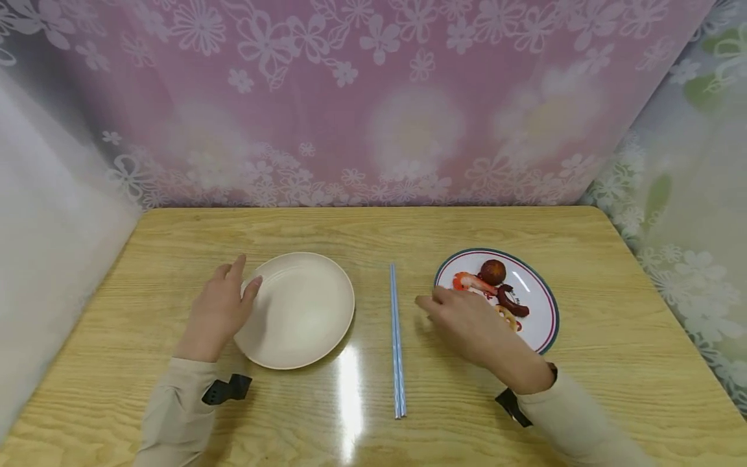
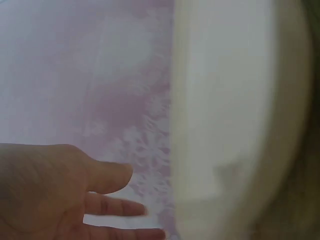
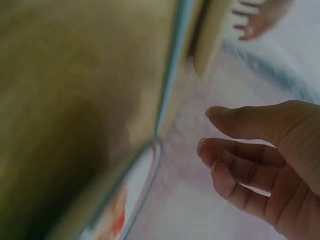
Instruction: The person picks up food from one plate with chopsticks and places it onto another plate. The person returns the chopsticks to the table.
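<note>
My left hand (image 1: 218,311) is at the left rim of a plain cream plate (image 1: 297,311), its thumb reaching over the edge. In the left wrist view its fingers (image 2: 117,206) are straight and spread, with nothing between them. Between the two plates lies a pair of pale blue chopsticks (image 1: 397,344), side by side. My right hand (image 1: 467,324) hovers between the chopsticks and a white plate (image 1: 539,311) with a green and red rim, covering part of that plate. The right wrist view shows its fingers (image 3: 240,172) loosely bent, thumb apart, holding nothing.
On the rimmed plate lie a shrimp (image 1: 469,282), a round brown ball (image 1: 493,272), a dark red curved piece (image 1: 513,303) and a pale slice with holes (image 1: 505,316). The wooden table (image 1: 373,230) ends at a pink flowered curtain (image 1: 362,130); pale curtains hang at both sides.
</note>
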`<state>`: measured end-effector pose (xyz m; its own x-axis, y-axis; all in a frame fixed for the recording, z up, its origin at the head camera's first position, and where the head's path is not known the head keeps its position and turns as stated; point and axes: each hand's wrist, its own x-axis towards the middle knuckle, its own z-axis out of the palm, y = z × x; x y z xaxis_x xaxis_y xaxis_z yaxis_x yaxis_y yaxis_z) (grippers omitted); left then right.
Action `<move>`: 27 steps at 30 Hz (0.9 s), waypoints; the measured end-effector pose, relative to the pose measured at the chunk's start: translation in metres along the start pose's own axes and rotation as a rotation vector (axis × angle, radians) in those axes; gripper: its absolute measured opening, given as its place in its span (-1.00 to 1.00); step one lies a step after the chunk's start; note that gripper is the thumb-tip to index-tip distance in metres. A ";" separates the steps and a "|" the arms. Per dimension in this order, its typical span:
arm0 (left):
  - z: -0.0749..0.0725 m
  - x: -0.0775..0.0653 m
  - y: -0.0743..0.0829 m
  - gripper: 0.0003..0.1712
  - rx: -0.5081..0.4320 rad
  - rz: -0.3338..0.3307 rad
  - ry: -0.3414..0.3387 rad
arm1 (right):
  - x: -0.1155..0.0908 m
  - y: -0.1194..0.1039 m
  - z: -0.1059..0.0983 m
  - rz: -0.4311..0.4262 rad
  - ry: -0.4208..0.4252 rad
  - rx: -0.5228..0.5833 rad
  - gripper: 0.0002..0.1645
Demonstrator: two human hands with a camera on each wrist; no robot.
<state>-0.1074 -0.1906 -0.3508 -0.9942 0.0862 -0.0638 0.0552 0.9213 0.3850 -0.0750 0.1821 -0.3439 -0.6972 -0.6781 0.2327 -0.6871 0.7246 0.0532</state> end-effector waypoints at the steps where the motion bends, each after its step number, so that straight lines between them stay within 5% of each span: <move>1: 0.002 0.002 -0.004 -0.38 -0.002 -0.020 -0.012 | 0.001 -0.006 0.005 -0.053 -0.004 -0.022 -0.68; 8: 0.017 0.008 -0.031 -0.55 -0.041 -0.092 -0.103 | 0.000 -0.033 0.030 -0.296 -0.049 -0.165 -0.77; 23: 0.023 0.006 -0.035 -0.44 -0.061 -0.085 -0.166 | 0.010 -0.044 0.041 -0.411 -0.110 -0.177 -0.86; 27: 0.023 0.005 -0.035 -0.22 -0.083 -0.114 -0.223 | 0.013 -0.041 0.042 -0.445 -0.114 -0.158 -0.84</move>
<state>-0.1118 -0.2141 -0.3854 -0.9484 0.0733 -0.3086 -0.0731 0.8962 0.4375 -0.0645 0.1386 -0.3839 -0.3665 -0.9292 0.0463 -0.8903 0.3648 0.2727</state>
